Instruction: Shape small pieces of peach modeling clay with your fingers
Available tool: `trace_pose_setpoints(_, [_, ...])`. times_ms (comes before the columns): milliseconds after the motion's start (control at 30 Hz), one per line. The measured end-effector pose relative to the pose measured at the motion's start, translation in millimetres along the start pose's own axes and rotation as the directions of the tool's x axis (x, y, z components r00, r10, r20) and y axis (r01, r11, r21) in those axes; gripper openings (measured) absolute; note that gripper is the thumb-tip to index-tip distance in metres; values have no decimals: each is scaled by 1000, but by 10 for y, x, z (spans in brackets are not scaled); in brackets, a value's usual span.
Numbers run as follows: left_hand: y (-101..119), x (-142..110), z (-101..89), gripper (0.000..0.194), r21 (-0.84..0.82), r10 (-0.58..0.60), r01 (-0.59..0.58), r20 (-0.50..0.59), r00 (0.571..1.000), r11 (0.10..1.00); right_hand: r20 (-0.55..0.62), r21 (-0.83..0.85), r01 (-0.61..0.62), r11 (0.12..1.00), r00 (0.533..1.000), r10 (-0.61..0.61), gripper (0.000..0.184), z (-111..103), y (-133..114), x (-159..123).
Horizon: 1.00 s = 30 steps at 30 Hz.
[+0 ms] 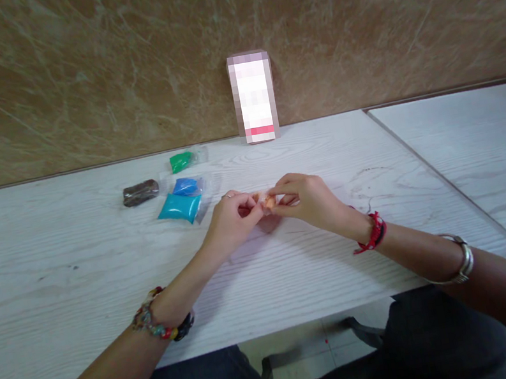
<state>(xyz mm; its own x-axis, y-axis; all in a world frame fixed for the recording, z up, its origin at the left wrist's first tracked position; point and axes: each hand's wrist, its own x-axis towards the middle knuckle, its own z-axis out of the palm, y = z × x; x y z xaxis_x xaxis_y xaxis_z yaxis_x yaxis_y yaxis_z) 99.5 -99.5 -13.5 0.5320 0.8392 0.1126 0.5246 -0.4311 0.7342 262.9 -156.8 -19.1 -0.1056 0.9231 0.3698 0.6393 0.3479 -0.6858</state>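
Between my two hands, just above the white table, is a small clear packet with orange contents (268,201). My left hand (236,215) pinches its left side between thumb and fingers, and a ring shows on one finger. On the other side, my right hand (300,196) grips the packet with thumb and fingertips. Fingers cover much of the packet, so I cannot tell whether it is torn open. Left of my hands lie a teal packet (180,208), a blue packet (185,186), a green packet (181,161) and a dark brown packet (140,193).
A phone (254,97) with a blurred-out screen leans upright against the brown marbled wall (91,67). The white wood-grain table (83,308) has a seam (439,171) running across its right part. My legs are below the front edge.
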Motion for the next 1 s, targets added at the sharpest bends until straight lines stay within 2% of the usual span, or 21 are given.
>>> trace_pose_setpoints(167, [20,-37,20,22,-12,-9,9,-51,999,1000,41,-24,-32,999,999,33,11,-6,-4,36])
trace_pose_setpoints(333, [9,-35,27,26,-38,8,-10,-47,999,999,66,149,-234,961,972,227,11,31,45,65])
trace_pose_setpoints(400, [-12,-16,26,25,-102,3,-7,-38,999,995,75,203,-295,934,955,286,11,29,62,73])
trace_pose_setpoints(467, [-38,5,20,22,-213,-40,35,-21,999,976,88,257,-331,908,944,320,13,10,70,76])
trace_pose_setpoints(533, [-60,22,9,30,-308,-101,100,14,995,946,94,333,-354,874,935,343,15,-21,67,76])
trace_pose_setpoints(633, [-68,27,-16,37,-375,-130,172,134,982,911,57,403,-355,844,930,364,13,-62,63,70])
trace_pose_setpoints(700, [-58,20,-31,37,-403,-128,197,191,973,894,35,385,-338,859,935,352,12,-71,70,61])
trace_pose_setpoints(900, [-42,3,-30,38,-541,-160,175,76,984,822,4,221,-149,964,988,151,16,-20,141,31])
trace_pose_setpoints(1000, [-38,4,-29,37,-602,-208,243,128,970,761,4,183,-89,979,996,90,15,-7,163,22])
